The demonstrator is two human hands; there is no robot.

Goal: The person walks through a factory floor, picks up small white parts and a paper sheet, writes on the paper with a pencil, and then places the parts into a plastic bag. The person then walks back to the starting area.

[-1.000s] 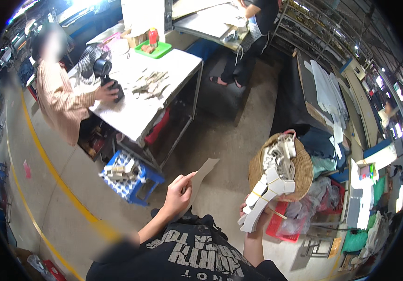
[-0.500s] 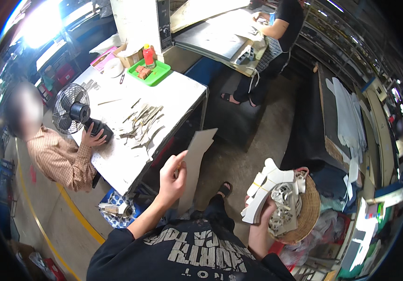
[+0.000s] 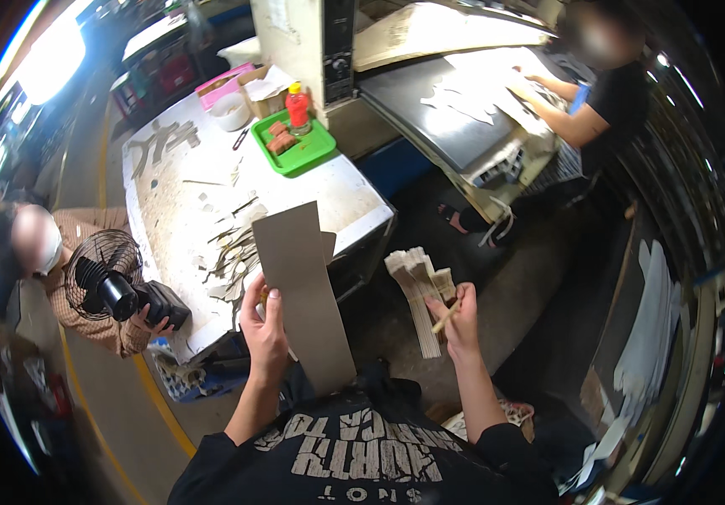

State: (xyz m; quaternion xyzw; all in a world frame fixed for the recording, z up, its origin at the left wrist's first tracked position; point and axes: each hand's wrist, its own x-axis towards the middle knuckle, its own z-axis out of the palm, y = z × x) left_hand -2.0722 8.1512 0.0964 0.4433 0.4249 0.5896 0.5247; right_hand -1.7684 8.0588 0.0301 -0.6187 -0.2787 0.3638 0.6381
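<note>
My left hand (image 3: 265,335) is closed on the edge of a long, flat grey-brown sheet (image 3: 302,295), held nearly upright in front of me with the thumb on its face. A second piece shows behind its right edge. To the right, my right hand (image 3: 462,332) grips a bundle of stacked thin pale strips (image 3: 417,299), seen mostly edge-on. A short yellowish stick-like thing (image 3: 445,317) pokes out between its fingers; its kind is unclear. Beyond the sheet, a loose pile of thin cut pieces (image 3: 232,244) lies on the white table (image 3: 341,189).
On the table stand a green tray (image 3: 295,164) with reddish blocks and a red bottle (image 3: 298,109). At left, a person holds a black fan (image 3: 118,290) at the table's edge. Another person works at the dark-topped table (image 3: 413,101). Pale sheets (image 3: 645,311) lie at right.
The right hand has lifted the bundle up and left, away from the wicker basket, and turned it edge-on. The left-hand sheet now faces me more broadly. The fan has shifted with its holder.
</note>
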